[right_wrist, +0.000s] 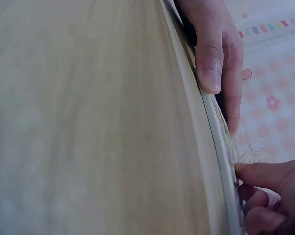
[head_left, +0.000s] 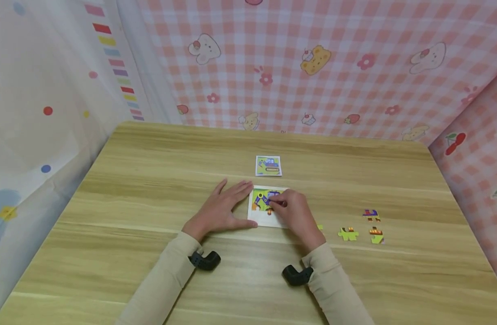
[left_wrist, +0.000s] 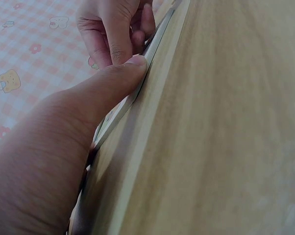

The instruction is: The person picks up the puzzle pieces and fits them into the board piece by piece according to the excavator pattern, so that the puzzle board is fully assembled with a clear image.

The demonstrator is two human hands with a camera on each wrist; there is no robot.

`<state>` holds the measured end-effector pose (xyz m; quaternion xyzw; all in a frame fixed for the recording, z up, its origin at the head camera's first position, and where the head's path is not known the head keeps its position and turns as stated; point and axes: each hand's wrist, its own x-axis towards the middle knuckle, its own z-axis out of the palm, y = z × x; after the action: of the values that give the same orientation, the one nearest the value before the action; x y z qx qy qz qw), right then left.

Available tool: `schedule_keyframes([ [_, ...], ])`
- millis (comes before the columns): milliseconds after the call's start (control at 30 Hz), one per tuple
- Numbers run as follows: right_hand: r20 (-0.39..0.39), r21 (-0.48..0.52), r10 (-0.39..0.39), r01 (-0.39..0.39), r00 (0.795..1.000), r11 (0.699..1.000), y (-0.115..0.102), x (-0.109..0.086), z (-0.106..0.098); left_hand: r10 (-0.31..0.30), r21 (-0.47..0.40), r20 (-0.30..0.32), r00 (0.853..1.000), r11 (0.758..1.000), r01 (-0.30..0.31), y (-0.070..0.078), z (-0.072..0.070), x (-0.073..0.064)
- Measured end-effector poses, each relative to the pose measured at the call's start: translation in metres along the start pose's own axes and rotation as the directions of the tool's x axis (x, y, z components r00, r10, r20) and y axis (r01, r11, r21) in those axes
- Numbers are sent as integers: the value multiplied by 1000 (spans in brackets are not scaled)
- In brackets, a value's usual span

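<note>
A small white puzzle board [head_left: 267, 220] lies on the table, its upper part filled with joined pieces [head_left: 259, 198] in green, yellow and blue. My left hand [head_left: 221, 210] spreads around the board's left side, fingertips at the upper left corner and the straight thumb at the lower edge. In the left wrist view that thumb [left_wrist: 130, 66] rests along the rim. My right hand [head_left: 298, 212] is over the board's right half, thumb and curled fingertips pinching a puzzle piece against the picture; its fingers hide most of that piece.
Behind the board lies a picture card [head_left: 268, 166] of a blue digger on green. To the right are loose pieces: a blue and striped one [head_left: 371, 215], a green one [head_left: 348, 234] and an orange and green one [head_left: 376, 235]. Another green piece [head_left: 320, 227] peeks out beside the right wrist.
</note>
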<state>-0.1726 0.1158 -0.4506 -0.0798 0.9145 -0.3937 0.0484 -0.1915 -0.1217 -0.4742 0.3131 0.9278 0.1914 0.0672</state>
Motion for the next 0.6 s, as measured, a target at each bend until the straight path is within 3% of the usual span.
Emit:
schedule_keyframes([
  [233, 48, -136, -15, 22, 999, 990, -11, -1, -3, 6, -9, -13, 1000, 1000, -7, 1, -1, 1],
  [467, -14, -86, -35, 33, 999, 996, -9, -4, -1, 9, -1, -13, 1000, 1000, -9, 0, 1, 1],
  [600, -106, -14, -50, 49, 993, 999, -9, -10, -13, 6, 8, -6, 1000, 1000, -6, -1, 1, 1],
])
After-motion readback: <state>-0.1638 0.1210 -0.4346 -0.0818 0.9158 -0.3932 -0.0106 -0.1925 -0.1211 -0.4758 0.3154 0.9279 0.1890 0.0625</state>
